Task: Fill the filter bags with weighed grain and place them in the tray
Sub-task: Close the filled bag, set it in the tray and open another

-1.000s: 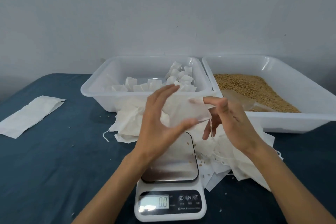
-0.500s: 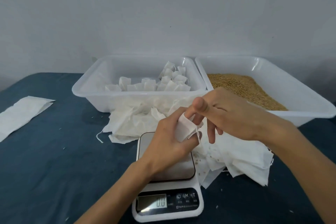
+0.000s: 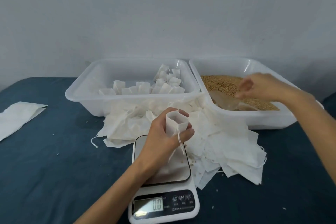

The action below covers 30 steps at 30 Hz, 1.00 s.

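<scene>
While the left hand (image 3: 163,136) holds the bag (image 3: 175,123) mouth-up over the scale (image 3: 163,196) | right hand (image 3: 258,87), loosely curled, reaches the grain (image 3: 221,85), up-right of the bag.

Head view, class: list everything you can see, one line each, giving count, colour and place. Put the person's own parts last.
Tray: one, clear white, back centre; holds filled bags.
Filled bags: many, white, in that tray.
Grain tray: one, white, back right.
Grain: a heap, golden brown, in the grain tray.
Empty bags: a loose pile, white, in front of both trays.
Scale: one, white, front centre; reads 0.0.
Paper: one sheet, white, far left.
Cloth: one, dark blue, covering the table.
Open bag: one, white, held above the scale.
Left hand: grips the open bag.
Right hand: over the grain, fingers curled.
</scene>
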### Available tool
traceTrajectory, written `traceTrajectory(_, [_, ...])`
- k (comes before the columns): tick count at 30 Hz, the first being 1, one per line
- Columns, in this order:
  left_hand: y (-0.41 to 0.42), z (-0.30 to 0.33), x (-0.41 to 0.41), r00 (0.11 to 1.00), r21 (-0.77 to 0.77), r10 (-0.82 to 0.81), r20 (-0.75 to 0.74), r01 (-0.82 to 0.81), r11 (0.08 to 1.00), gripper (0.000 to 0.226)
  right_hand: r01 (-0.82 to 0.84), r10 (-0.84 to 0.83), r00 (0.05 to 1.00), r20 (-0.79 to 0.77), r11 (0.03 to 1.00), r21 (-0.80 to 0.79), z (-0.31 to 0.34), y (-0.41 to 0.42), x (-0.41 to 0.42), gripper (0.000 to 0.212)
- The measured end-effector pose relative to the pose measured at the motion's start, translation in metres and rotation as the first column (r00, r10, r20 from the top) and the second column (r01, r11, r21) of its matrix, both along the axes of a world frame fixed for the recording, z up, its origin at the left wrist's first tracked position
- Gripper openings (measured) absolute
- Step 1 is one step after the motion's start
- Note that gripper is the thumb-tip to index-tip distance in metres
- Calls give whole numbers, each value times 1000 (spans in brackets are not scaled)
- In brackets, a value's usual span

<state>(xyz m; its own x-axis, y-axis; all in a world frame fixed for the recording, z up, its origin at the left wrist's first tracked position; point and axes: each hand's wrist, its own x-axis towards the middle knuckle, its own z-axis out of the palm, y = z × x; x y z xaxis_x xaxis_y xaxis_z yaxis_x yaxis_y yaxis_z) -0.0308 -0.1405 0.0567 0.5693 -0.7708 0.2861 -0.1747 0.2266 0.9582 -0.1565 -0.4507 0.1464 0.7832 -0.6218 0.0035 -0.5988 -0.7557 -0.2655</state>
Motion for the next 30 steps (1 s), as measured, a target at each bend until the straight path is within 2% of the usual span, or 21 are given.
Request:
traceTrajectory(1, [0,0,0,1000,1,4,-13,-4,1000,22,36,-36,986,-163,999,-3,-12,-14,-3,46])
traceTrajectory(2, [0,2,0,1000,2,8,-26,-8,1000,24,62,-59,966,-252,998,3,-23,-23,-6,46])
traceTrajectory(3, [0,3,0,999,2,12,-37,-12,1000,27,75,-69,961,-268,997,14,-32,-29,-8,42])
traceTrajectory(9, [1,7,4,995,-25,34,-90,-37,999,31,62,-73,986,-147,995,-73,-49,-51,-4,25])
traceTrajectory(13, [1,8,6,994,-51,41,-104,-47,998,30,192,-197,980,-4,962,-193,-48,-73,-7,23])
traceTrajectory(17, [0,6,6,993,-51,38,-112,-44,998,30,295,-321,947,-29,899,-323,-42,-88,-9,35])
traceTrajectory(19, [0,7,6,993,-45,43,-108,-48,998,30,283,-329,943,-54,876,-391,-39,-89,-4,31])
traceTrajectory(22, [0,6,7,992,-35,54,-111,-58,998,30,216,-307,941,-142,868,-446,-37,-83,7,23])
traceTrajectory(26, [0,6,7,993,-12,60,-101,-61,998,30,61,-162,966,-201,900,-432,-40,-75,19,15])
traceTrajectory(30, [0,7,6,993,3,66,-100,-66,998,31,-49,-3,984,-179,956,-289,-46,-70,25,27])
